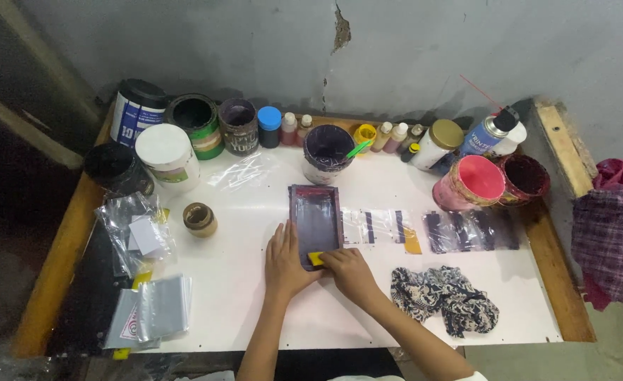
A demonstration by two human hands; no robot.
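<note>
A small dark purple printing screen frame (pixel 316 220) lies flat in the middle of the white table (pixel 241 296). My left hand (pixel 285 262) rests flat beside the frame's lower left edge, pressing on it. My right hand (pixel 349 272) is closed on a small yellow squeegee (pixel 316 259) at the frame's near end. To the right of the frame lies a clear plastic strip with dark bars and an orange tab (pixel 382 229).
Several ink tubs, jars and bottles line the back edge, with a purple pot holding a green stick (pixel 328 150), a pink pot (pixel 470 183) and a spray can (pixel 490 132). A patterned rag (pixel 442 296) lies at the right, plastic bags (pixel 142 240) at the left.
</note>
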